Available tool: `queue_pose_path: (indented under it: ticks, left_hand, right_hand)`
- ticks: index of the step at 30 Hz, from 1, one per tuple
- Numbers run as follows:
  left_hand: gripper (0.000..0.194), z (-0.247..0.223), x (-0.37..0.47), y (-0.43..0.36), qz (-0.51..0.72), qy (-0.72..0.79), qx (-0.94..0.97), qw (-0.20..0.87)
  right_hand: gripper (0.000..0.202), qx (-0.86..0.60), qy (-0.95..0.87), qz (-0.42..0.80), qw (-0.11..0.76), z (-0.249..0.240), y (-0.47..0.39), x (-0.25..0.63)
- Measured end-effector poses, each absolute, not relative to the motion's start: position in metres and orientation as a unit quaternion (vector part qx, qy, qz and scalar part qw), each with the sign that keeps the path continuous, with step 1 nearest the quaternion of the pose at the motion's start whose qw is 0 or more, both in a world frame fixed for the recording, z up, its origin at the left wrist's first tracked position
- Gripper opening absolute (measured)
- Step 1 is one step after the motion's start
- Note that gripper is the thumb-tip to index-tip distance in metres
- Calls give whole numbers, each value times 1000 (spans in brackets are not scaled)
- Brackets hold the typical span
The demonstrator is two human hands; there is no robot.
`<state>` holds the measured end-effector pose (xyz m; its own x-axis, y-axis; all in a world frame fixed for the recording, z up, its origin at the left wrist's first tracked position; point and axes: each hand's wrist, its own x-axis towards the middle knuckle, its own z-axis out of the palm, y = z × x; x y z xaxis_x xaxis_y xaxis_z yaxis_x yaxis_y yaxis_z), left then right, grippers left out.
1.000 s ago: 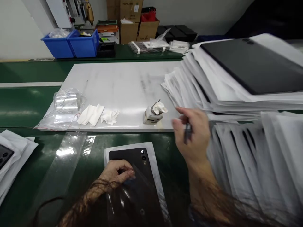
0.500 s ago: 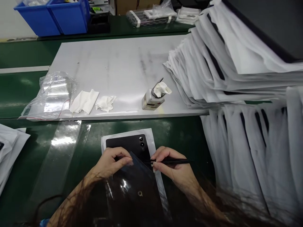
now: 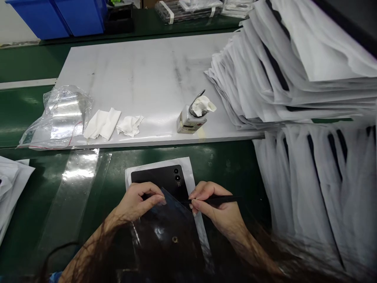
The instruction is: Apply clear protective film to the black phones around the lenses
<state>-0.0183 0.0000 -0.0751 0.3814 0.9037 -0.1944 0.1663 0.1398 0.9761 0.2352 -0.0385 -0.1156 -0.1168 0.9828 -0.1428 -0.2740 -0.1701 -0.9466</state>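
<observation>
A dark tablet (image 3: pixel 156 175) with a camera group at its upper right corner lies back side up on a white sleeve (image 3: pixel 188 169). Over its lower part a clear plastic film (image 3: pixel 165 228) is partly lifted, its upper edge slanting across the tablet. My left hand (image 3: pixel 144 200) pinches the film's raised upper corner between thumb and fingers. Between thumb and fingers, my right hand (image 3: pixel 216 208) grips black tweezers (image 3: pixel 224 199), whose tip points left at the tablet's right edge, near the film. Loose hair blurs the bottom of the view.
A grey board (image 3: pixel 132 78) carries a clear plastic bag (image 3: pixel 64 110), a folded white cloth (image 3: pixel 103 124), a crumpled one (image 3: pixel 129 125) and a small bottle (image 3: pixel 191 120) with tissue. Stacked white sleeves (image 3: pixel 250 86) rise at right, others (image 3: pixel 306 188) below. Blue bins (image 3: pixel 79 17) stand behind.
The camera view has shifted slightly, so the background sits a little higher. Both hands keep nearly the same hold on the film and tweezers.
</observation>
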Motion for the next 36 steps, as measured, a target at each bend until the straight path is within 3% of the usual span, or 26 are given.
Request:
queue_pose_path:
  ticks: [7, 13, 20, 36]
  left_hand:
    - [8, -77, -17, -1, 318, 470, 576, 588]
    - [8, -78, -17, -2, 323, 472, 575, 585]
    - [8, -77, -16, 0, 315, 465, 592, 578]
    - [9, -77, -17, -1, 312, 456, 605, 573]
  right_hand:
    - [21, -404, -418, 599, 551, -119, -51, 233]
    - [38, -490, -328, 509, 627, -148, -20, 216]
    - [40, -522, -316, 492, 621, -175, -6, 208]
    - [38, -546, -317, 481, 609, -171, -8, 206]
